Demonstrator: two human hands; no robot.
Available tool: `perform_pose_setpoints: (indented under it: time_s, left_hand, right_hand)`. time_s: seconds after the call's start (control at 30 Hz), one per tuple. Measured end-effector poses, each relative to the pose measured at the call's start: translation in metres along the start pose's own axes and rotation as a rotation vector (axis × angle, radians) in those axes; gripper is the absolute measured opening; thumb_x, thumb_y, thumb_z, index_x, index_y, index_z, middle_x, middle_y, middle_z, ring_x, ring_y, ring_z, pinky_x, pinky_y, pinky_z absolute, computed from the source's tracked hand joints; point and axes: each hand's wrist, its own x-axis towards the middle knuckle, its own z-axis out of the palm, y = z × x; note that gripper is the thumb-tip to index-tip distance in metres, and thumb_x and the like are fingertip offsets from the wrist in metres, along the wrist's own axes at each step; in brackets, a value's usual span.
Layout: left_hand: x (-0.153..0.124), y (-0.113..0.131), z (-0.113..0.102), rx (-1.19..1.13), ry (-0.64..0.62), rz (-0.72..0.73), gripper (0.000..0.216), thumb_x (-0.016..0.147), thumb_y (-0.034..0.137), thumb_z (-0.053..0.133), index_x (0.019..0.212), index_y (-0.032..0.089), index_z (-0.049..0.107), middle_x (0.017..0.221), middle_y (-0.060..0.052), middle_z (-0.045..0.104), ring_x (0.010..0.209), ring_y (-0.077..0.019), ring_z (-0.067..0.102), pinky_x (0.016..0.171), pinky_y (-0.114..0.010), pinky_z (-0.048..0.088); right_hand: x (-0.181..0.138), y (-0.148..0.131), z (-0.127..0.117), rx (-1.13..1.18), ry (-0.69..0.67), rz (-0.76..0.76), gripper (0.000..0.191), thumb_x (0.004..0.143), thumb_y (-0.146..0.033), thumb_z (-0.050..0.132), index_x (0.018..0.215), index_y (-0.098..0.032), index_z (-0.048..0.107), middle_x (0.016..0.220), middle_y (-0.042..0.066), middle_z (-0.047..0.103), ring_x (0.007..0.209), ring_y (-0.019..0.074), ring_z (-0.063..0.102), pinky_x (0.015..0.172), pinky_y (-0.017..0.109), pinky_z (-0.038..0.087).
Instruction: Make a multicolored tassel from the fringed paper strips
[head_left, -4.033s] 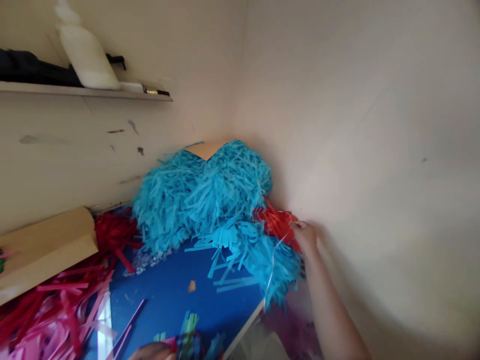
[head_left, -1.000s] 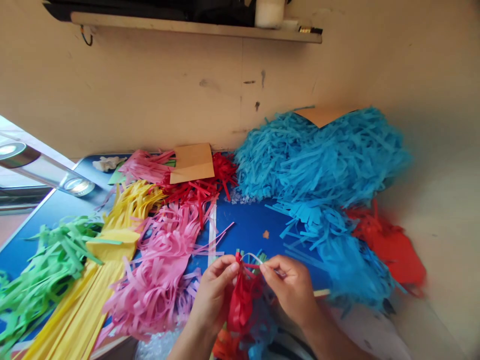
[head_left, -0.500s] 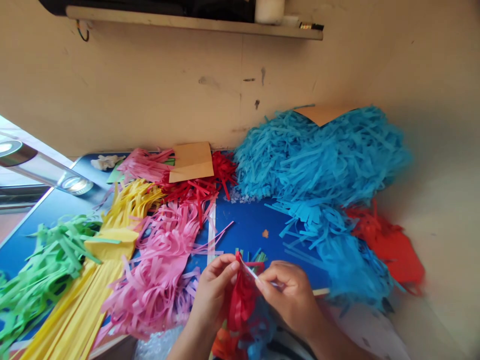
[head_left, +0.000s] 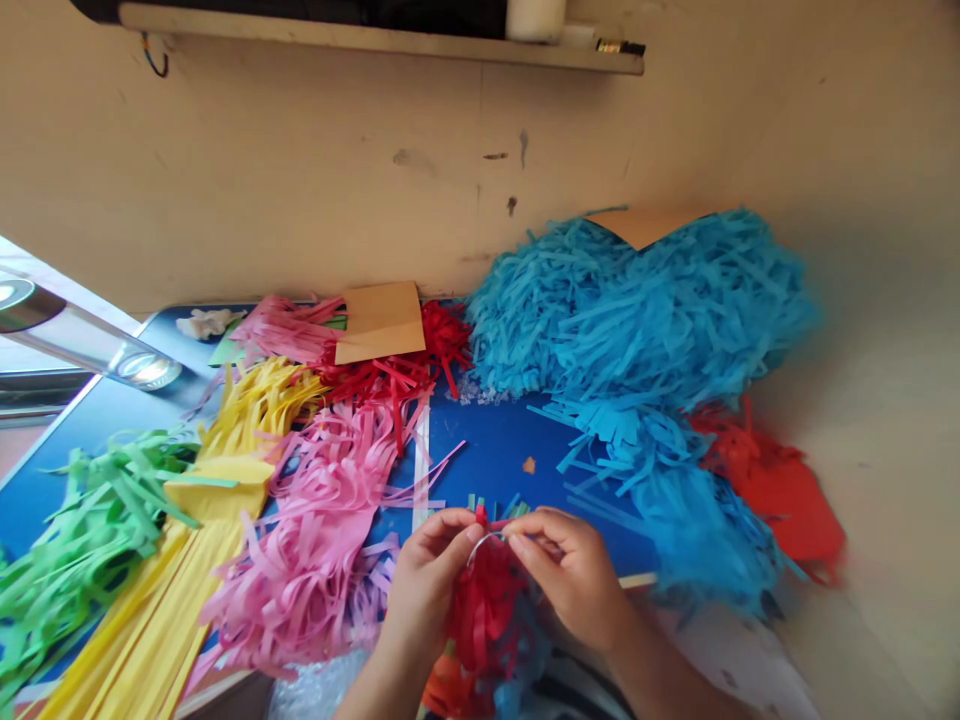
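Since half a second ago, the right hand point(head_left: 566, 565) has come closer to the left hand point(head_left: 435, 570), and the white string point(head_left: 487, 536), straight then, now bows between them. The left hand pinches the neck of the red tassel point(head_left: 484, 620), which hangs at six o'clock from the fingertips; the right hand grips the string between thumb and finger. To bind it neatly, that left pinch should probably stay firm, with slack drawn out before each turn. Farther out, pink streamers point(head_left: 330, 480) lie at ten o'clock, bare worktop point(head_left: 480, 430) at twelve, a blue heap point(head_left: 660, 320) at one.
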Motion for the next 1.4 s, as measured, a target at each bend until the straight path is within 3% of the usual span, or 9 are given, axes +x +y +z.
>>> perform_pose_setpoints:
  time_s: [0.13, 0.3, 0.4, 0.8, 1.0, 1.1, 1.17, 1.27, 1.4]
  left_hand:
    - [-0.001, 0.003, 0.004, -0.036, -0.002, -0.034, 0.031, 0.055, 0.027, 0.090, 0.076, 0.017, 0.069, 0.064, 0.002, 0.066, 0.055, -0.0089, 0.060, 0.055, -0.018, 0.048]
    - [-0.003, 0.003, 0.010, -0.108, -0.036, -0.060, 0.032, 0.055, 0.027, 0.091, 0.074, 0.018, 0.068, 0.061, 0.002, 0.066, 0.055, -0.0112, 0.062, 0.056, -0.021, 0.050]
    - [-0.003, 0.001, 0.010, -0.114, -0.026, -0.028, 0.030, 0.057, 0.028, 0.090, 0.075, 0.018, 0.068, 0.062, 0.002, 0.066, 0.054, -0.0098, 0.062, 0.058, -0.020, 0.051]
    - [-0.004, -0.001, 0.011, -0.089, -0.008, 0.024, 0.028, 0.058, 0.028, 0.089, 0.075, 0.017, 0.069, 0.065, 0.002, 0.066, 0.054, -0.0086, 0.059, 0.056, -0.020, 0.049]
    - [-0.005, 0.002, 0.009, 0.063, 0.016, 0.122, 0.034, 0.057, 0.028, 0.089, 0.076, 0.017, 0.062, 0.072, 0.001, 0.068, 0.064, -0.0108, 0.063, 0.060, -0.019, 0.049]
    - [-0.007, 0.006, 0.007, 0.249, 0.028, 0.278, 0.033, 0.061, 0.028, 0.086, 0.079, 0.019, 0.060, 0.073, -0.001, 0.070, 0.070, -0.0142, 0.066, 0.065, -0.021, 0.051]
    - [-0.009, 0.008, 0.006, 0.413, 0.042, 0.383, 0.031, 0.066, 0.026, 0.082, 0.085, 0.020, 0.060, 0.078, -0.004, 0.072, 0.077, -0.0180, 0.069, 0.070, -0.025, 0.052]
    - [-0.011, 0.008, 0.008, 0.631, 0.033, 0.482, 0.033, 0.068, 0.020, 0.077, 0.097, 0.022, 0.060, 0.081, -0.004, 0.075, 0.080, -0.0206, 0.071, 0.077, -0.030, 0.052]
    - [-0.012, 0.001, 0.014, 0.716, 0.006, 0.518, 0.040, 0.065, 0.015, 0.077, 0.101, 0.025, 0.062, 0.078, -0.001, 0.076, 0.077, -0.0209, 0.070, 0.078, -0.031, 0.049]
  right_hand:
    - [0.003, 0.000, -0.002, -0.040, 0.121, -0.089, 0.011, 0.089, -0.024, 0.064, 0.085, -0.023, 0.074, 0.078, 0.000, 0.075, 0.068, 0.0135, 0.069, 0.065, 0.021, 0.050]
    - [0.007, -0.010, -0.001, -0.331, 0.345, -0.341, 0.012, 0.088, -0.018, 0.064, 0.078, -0.020, 0.072, 0.067, 0.000, 0.073, 0.054, 0.0132, 0.063, 0.059, 0.026, 0.047]
    - [0.008, -0.015, 0.004, -0.428, 0.377, -0.398, 0.014, 0.087, -0.016, 0.063, 0.076, -0.020, 0.069, 0.064, 0.001, 0.072, 0.052, 0.0136, 0.062, 0.058, 0.028, 0.046]
    - [0.003, -0.018, 0.011, -0.334, 0.268, -0.367, 0.016, 0.086, -0.012, 0.060, 0.075, -0.021, 0.066, 0.064, 0.000, 0.071, 0.055, 0.0126, 0.062, 0.061, 0.027, 0.046]
    - [0.007, -0.013, 0.007, -0.247, 0.058, -0.120, 0.023, 0.090, -0.024, 0.058, 0.067, -0.021, 0.064, 0.061, -0.001, 0.065, 0.057, 0.0119, 0.057, 0.058, 0.024, 0.041]
    - [0.008, -0.010, -0.002, -0.228, -0.128, -0.044, 0.014, 0.092, -0.023, 0.053, 0.087, -0.020, 0.066, 0.072, 0.000, 0.066, 0.067, 0.0131, 0.060, 0.063, 0.023, 0.043]
    - [0.007, -0.009, -0.006, -0.207, -0.207, -0.010, 0.021, 0.092, -0.021, 0.051, 0.111, -0.021, 0.060, 0.077, -0.001, 0.065, 0.071, 0.0135, 0.061, 0.069, 0.023, 0.046]
    - [0.005, -0.007, -0.002, -0.221, -0.209, -0.012, 0.028, 0.092, -0.023, 0.053, 0.120, -0.021, 0.056, 0.086, 0.001, 0.065, 0.079, 0.0149, 0.062, 0.074, 0.025, 0.048]
    - [0.007, -0.004, 0.006, -0.294, -0.066, -0.182, 0.021, 0.097, -0.025, 0.049, 0.092, -0.023, 0.069, 0.089, 0.004, 0.067, 0.086, 0.0170, 0.062, 0.078, 0.028, 0.047]
